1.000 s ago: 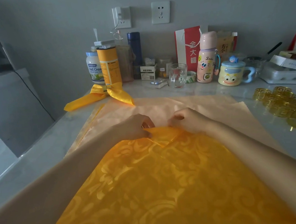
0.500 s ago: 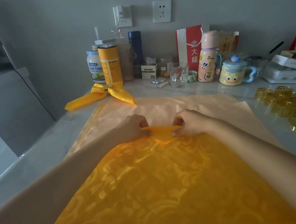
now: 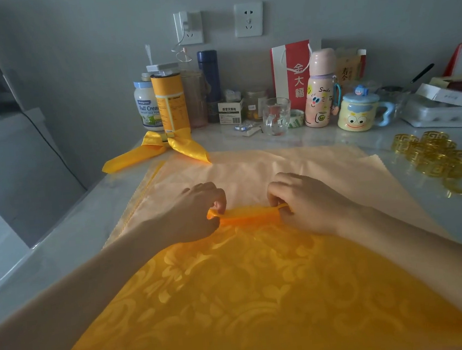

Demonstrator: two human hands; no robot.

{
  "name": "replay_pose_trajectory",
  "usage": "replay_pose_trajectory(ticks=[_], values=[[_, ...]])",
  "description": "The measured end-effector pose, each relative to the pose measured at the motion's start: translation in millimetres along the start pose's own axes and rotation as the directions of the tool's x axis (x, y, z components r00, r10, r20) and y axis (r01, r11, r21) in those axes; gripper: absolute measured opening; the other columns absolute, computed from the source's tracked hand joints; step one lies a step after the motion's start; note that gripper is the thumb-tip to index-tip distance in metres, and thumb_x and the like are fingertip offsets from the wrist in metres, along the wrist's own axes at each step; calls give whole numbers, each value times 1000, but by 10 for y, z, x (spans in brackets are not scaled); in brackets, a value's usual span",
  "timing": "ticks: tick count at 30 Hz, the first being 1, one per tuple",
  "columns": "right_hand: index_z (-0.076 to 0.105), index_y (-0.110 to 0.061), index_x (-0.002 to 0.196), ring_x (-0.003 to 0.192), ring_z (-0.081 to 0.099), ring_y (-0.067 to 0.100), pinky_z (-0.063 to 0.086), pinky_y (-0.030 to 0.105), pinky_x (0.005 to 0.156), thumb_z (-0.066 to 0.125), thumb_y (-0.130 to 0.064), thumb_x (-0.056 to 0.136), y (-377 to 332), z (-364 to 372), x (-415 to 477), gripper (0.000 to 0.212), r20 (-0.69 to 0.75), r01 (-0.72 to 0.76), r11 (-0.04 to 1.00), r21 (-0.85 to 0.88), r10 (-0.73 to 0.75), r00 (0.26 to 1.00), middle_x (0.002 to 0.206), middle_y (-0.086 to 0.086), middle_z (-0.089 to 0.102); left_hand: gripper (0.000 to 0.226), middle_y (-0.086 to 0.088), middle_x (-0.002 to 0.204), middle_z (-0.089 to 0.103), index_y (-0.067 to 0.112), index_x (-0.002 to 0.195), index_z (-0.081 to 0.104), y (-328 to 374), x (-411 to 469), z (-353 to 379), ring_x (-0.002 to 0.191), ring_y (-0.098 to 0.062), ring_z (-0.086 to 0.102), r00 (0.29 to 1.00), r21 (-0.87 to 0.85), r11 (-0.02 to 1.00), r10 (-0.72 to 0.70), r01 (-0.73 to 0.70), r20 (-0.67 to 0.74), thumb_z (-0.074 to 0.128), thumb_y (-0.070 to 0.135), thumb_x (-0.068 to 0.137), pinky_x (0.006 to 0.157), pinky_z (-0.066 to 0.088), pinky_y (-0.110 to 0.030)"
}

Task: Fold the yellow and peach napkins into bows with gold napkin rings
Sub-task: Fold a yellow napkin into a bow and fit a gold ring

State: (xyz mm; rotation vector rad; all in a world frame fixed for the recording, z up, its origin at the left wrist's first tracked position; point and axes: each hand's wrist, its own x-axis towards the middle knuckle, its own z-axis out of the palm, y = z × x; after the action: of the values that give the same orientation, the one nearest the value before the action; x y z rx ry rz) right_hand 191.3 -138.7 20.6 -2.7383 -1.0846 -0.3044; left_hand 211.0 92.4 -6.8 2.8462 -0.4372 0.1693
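Observation:
A yellow patterned napkin (image 3: 251, 301) lies spread toward me on top of a peach napkin (image 3: 294, 168). Its far corner is rolled into a narrow strip. My left hand (image 3: 191, 213) pinches the strip's left end and my right hand (image 3: 309, 203) pinches its right end. A finished yellow bow (image 3: 161, 149) with a gold ring lies at the back left, partly on the peach cloth. A pile of several gold napkin rings (image 3: 439, 157) sits on the counter to the right.
Along the wall stand a milk powder jar (image 3: 147, 105), an orange canister (image 3: 170, 101), a glass mug (image 3: 276, 116), a pink bottle (image 3: 319, 88), a cartoon mug (image 3: 358, 111) and a white tray (image 3: 445, 113). The counter edge (image 3: 59, 230) drops off at the left.
The far corner of the yellow napkin has been rolled over toward me into a tighter, longer strip, and my hands have spread apart along it.

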Motion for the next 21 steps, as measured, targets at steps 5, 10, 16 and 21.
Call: replay_pose_trajectory(ticks=[5,10,16,21], values=[[59,-16,100,95,48,14,35,23,76,48,-5,86,-55,-7,-100,21,66,15,1000,11,-15,998,102,-3,52,26,13,95,57,32,95,54,24,-26,4,89,-10,55,997,-43,998,-44,47,66,73,27,79,76,50,-23],[64,-19,98,94,50,12,43,29,85,51,-18,88,-67,32,-134,17,166,-107,986,125,85,982,97,-6,51,24,4,113,56,20,109,59,154,-102,-1,109,-21,51,990,117,993,-47,31,136,63,25,86,95,43,-42],[64,-24,89,105,43,12,36,30,94,67,-35,84,-2,34,-23,12,168,-213,961,176,184,969,102,-5,48,34,0,114,60,19,111,54,297,-153,-127,99,-15,54,991,-102,993,-43,56,130,69,31,83,90,46,-28],[55,-19,110,102,52,17,42,37,94,67,-35,83,51,65,31,34,224,-339,919,200,294,929,104,-3,54,39,-1,116,55,21,122,52,346,-101,-148,99,-17,49,968,-118,985,-97,127,230,63,34,87,87,43,-28]])
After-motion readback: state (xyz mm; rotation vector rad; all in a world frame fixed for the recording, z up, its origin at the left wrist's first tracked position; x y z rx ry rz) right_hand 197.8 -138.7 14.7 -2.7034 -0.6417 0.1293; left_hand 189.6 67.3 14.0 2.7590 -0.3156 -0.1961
